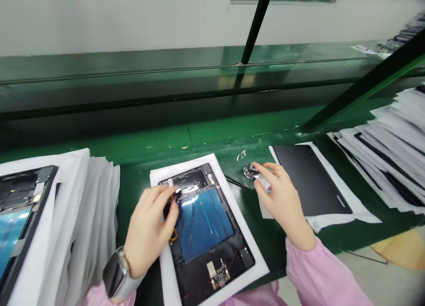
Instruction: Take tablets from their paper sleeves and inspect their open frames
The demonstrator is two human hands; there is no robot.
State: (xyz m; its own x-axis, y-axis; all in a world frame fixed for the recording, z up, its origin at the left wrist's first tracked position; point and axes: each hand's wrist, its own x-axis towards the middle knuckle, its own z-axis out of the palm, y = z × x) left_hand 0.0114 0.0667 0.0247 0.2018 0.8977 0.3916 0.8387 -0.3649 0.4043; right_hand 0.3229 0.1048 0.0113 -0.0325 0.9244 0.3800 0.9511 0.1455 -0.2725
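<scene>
An opened tablet (206,222) with a blue battery area and exposed boards lies on a white foam sheet (239,253) in front of me. My left hand (151,226), wearing a watch (116,273), reaches over its upper left edge. Thumb and forefinger are pinched close together there; whatever is between them is too small to make out. To the right of the tablet, my right hand (280,195) has its thumb and fingertips at a small shiny silvery piece (249,171) on the green table. Black tweezers (237,182) lie between that piece and the tablet.
A black back cover (312,180) rests on white foam to the right. Foam-wrapped stacks stand at far right (392,151) and left (89,217), an opened tablet (20,213) topping the left one. A slanted green post (361,84) rises behind. A white scrap (241,155) lies nearby.
</scene>
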